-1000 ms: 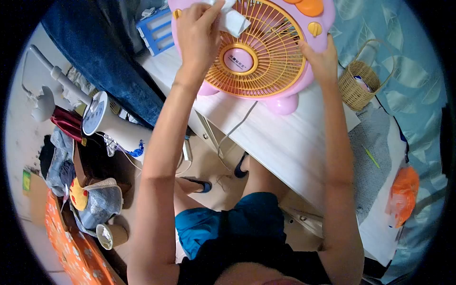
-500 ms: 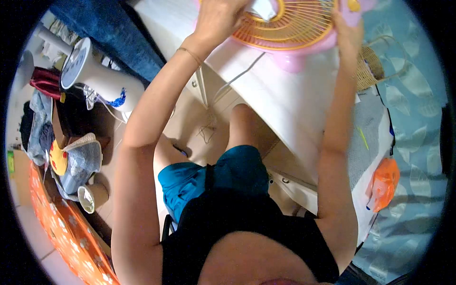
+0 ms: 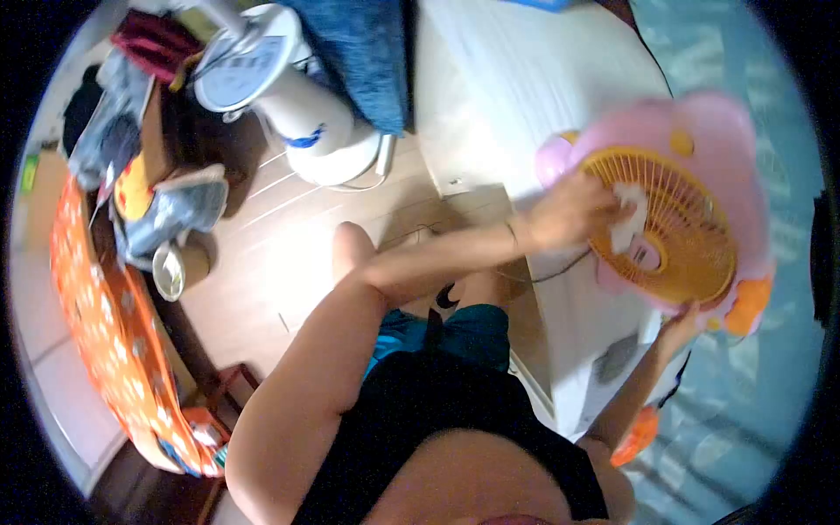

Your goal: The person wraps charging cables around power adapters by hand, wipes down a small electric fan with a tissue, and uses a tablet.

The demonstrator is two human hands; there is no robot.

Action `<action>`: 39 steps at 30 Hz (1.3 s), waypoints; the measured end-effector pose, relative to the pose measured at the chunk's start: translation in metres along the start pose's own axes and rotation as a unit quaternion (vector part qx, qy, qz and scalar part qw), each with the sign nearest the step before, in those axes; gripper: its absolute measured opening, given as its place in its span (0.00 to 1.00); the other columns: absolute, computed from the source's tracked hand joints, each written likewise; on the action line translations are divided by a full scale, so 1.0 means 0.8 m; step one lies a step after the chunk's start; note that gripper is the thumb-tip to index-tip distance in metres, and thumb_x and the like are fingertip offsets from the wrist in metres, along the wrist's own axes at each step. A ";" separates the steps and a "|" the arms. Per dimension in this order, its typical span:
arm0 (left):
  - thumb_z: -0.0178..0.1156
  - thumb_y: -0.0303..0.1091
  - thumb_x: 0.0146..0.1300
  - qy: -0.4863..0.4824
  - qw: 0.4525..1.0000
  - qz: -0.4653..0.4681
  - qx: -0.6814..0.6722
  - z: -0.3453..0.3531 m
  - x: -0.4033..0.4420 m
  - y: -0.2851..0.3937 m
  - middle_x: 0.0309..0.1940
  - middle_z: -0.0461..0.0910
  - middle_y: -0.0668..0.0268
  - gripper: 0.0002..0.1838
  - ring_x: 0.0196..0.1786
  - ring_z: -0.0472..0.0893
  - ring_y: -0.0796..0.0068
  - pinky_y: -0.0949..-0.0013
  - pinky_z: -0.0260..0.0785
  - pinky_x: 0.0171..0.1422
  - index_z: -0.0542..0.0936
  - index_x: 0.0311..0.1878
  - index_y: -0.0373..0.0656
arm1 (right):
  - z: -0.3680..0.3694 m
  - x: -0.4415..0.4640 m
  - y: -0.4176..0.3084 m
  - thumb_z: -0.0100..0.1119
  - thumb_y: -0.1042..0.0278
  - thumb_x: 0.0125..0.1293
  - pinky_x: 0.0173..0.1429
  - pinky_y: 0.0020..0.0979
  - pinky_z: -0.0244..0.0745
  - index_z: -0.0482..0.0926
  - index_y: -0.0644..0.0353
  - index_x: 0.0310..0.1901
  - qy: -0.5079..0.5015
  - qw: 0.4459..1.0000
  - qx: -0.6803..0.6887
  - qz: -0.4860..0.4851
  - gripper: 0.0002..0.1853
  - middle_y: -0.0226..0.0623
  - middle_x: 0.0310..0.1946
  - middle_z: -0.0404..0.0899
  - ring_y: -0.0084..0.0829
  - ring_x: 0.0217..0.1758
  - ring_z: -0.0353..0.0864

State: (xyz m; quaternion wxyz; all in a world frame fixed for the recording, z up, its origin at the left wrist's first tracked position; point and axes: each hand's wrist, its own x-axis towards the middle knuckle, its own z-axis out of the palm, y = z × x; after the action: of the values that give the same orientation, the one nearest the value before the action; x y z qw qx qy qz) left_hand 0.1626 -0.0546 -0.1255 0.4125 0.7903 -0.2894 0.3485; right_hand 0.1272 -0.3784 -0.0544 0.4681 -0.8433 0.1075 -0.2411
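Observation:
A pink fan [image 3: 717, 175] with a round yellow grille [image 3: 696, 262] stands tilted on the white table [image 3: 499, 96]. Its orange bow-like part is at the lower right. My left hand [image 3: 573, 212] is closed on a white cloth or tissue [image 3: 628, 219], pressed against the grille; the fingers are slightly blurred. My right hand [image 3: 684, 322] grips the lower edge of the fan, its fingers partly hidden. A grey cord [image 3: 560, 273] runs from near the fan over the table's edge.
On the left are a white appliance with a round top [image 3: 306, 114], a dark blue cloth [image 3: 363, 61], a paper bucket [image 3: 182, 267] and an orange patterned cover [image 3: 105, 324]. An orange plastic bag [image 3: 637, 437] lies by the light blue curtain [image 3: 691, 44].
The view has swung, so the fan now appears farther right and turned. My left hand with the white cloth has moved across the grille; my right hand still holds the fan's edge.

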 end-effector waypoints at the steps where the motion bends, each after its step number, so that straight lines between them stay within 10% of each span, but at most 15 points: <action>1: 0.54 0.34 0.47 0.015 1.000 -0.020 -0.017 -0.001 -0.009 0.013 0.32 0.70 0.66 0.18 0.38 0.70 0.69 0.66 0.62 0.41 0.76 0.45 0.46 | -0.003 0.000 -0.007 0.54 0.64 0.55 0.41 0.29 0.69 0.72 0.67 0.43 -0.003 1.000 -0.026 0.005 0.17 0.38 0.37 0.74 0.28 0.38 0.72; 7: 0.56 0.36 0.50 -0.120 0.941 -0.277 -0.153 -0.137 -0.088 0.071 0.39 0.72 0.61 0.18 0.43 0.71 0.63 0.63 0.64 0.46 0.76 0.46 0.45 | -0.008 -0.010 -0.045 0.54 0.63 0.55 0.39 0.28 0.69 0.73 0.66 0.40 -0.047 0.986 -0.163 0.012 0.15 0.37 0.34 0.74 0.28 0.36 0.73; 11: 0.54 0.26 0.48 -0.048 0.938 -0.343 -0.001 -0.312 -0.171 0.090 0.39 0.73 0.58 0.15 0.42 0.72 0.55 0.62 0.66 0.49 0.76 0.43 0.40 | -0.008 -0.036 -0.075 0.54 0.63 0.56 0.38 0.28 0.69 0.74 0.65 0.39 -0.052 0.952 -0.301 -0.014 0.14 0.36 0.32 0.74 0.28 0.35 0.73; 18: 0.53 0.21 0.51 0.183 0.771 -0.595 0.138 -0.579 -0.292 0.165 0.28 0.72 0.55 0.10 0.35 0.73 0.56 0.63 0.65 0.41 0.77 0.38 0.36 | 0.085 -0.148 -0.120 0.54 0.62 0.57 0.36 0.28 0.68 0.74 0.64 0.36 -0.202 0.859 -0.454 -0.122 0.13 0.35 0.29 0.75 0.29 0.32 0.73; 25: 0.55 0.23 0.52 0.379 0.687 -0.557 0.274 -0.674 -0.343 0.229 0.25 0.70 0.58 0.04 0.34 0.71 0.60 0.65 0.63 0.40 0.76 0.32 0.35 | 0.310 -0.295 -0.201 0.54 0.62 0.57 0.34 0.27 0.68 0.75 0.63 0.34 -0.646 0.666 -0.256 -0.271 0.12 0.35 0.26 0.76 0.29 0.30 0.73; 32: 0.55 0.24 0.55 0.676 0.496 -0.460 0.292 -0.750 -0.388 0.315 0.26 0.70 0.67 0.04 0.27 0.66 0.80 0.78 0.59 0.31 0.75 0.32 0.33 | 0.559 -0.431 -0.374 0.54 0.63 0.59 0.27 0.23 0.64 0.75 0.60 0.32 -0.788 0.551 -0.108 -0.252 0.08 0.30 0.19 0.72 0.23 0.22 0.70; 39: 0.53 0.31 0.61 0.755 0.418 -0.421 0.279 -0.883 -0.493 0.387 0.25 0.66 0.73 0.09 0.26 0.63 0.86 0.82 0.56 0.29 0.73 0.29 0.36 | 0.667 -0.695 -0.550 0.53 0.65 0.60 0.20 0.16 0.58 0.74 0.59 0.32 -0.885 0.447 -0.022 -0.127 0.07 0.25 0.16 0.68 0.14 0.17 0.65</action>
State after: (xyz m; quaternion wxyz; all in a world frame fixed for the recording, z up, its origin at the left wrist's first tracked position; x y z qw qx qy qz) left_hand -0.5211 0.4635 -0.0035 0.3173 0.3038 0.6210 0.6492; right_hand -0.1000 0.4786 -0.0918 0.2555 -0.6147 -0.4677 0.5815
